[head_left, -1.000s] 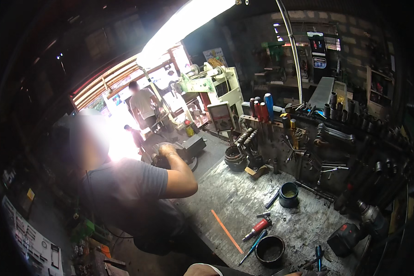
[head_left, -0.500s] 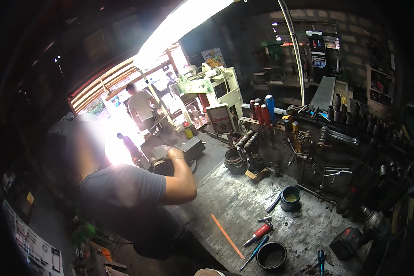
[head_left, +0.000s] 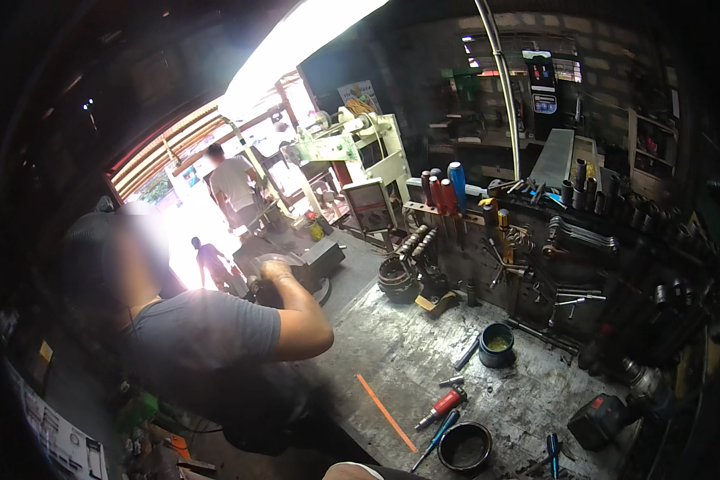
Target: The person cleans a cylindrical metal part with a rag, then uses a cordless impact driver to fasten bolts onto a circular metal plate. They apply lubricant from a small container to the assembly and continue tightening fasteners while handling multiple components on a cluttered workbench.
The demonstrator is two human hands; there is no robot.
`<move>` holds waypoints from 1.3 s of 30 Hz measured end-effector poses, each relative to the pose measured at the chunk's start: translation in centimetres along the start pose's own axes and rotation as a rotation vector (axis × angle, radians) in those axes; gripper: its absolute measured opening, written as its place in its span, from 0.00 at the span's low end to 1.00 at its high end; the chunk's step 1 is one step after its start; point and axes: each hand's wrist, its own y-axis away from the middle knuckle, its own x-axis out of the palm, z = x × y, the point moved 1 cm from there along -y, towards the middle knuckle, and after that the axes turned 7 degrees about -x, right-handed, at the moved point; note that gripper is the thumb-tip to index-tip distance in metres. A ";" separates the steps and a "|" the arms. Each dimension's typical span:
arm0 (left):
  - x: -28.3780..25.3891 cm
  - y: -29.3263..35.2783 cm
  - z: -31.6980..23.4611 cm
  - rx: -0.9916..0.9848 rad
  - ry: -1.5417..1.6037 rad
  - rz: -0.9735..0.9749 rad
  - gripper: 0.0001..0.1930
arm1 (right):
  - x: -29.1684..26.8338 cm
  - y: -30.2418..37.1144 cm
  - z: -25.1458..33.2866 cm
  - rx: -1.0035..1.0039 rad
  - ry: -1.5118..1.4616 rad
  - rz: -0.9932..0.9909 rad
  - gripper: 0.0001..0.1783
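Observation:
Neither of my hands shows in the head view. A pale rounded shape (head_left: pixel 352 471) with a dark edge juts in at the lower rim, and I cannot make out what it is. Closest to it on the metal workbench (head_left: pixel 336 392) stand a round black cup (head_left: pixel 465 446), a blue-handled screwdriver (head_left: pixel 438 438) and a red tool with a metal tip (head_left: pixel 442 407). At left a co-worker (head_left: pixel 208 328) in a grey shirt leans over the bench's far end, one hand (head_left: pixel 277 271) on a dark metal machine part or vise.
A dark cup with yellowish contents (head_left: pixel 497 344), an orange strip (head_left: pixel 386 412) and a cordless power tool (head_left: pixel 600 420) are on the bench. A rack of screwdrivers, wrenches (head_left: pixel 584 234) and sockets lines its right side. A pale press-like machine (head_left: pixel 376 152) and another person (head_left: pixel 234 186) are farther back.
The whole view has shifted slightly, so things sit a little farther left. The co-worker's hand stays at the metal part; the bench things keep their places.

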 end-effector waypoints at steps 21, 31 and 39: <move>-4.4 1.8 -4.3 -0.259 -0.070 -0.113 0.24 | 24.4 -20.3 15.5 -0.933 1.678 0.979 0.22; -5.3 2.9 -4.6 -0.328 -0.092 -0.169 0.30 | 25.4 -20.4 15.6 -1.168 1.249 0.759 0.21; -10.0 3.5 -3.9 -0.674 0.446 -0.440 0.21 | 18.8 -12.7 26.2 -0.703 0.108 0.842 0.14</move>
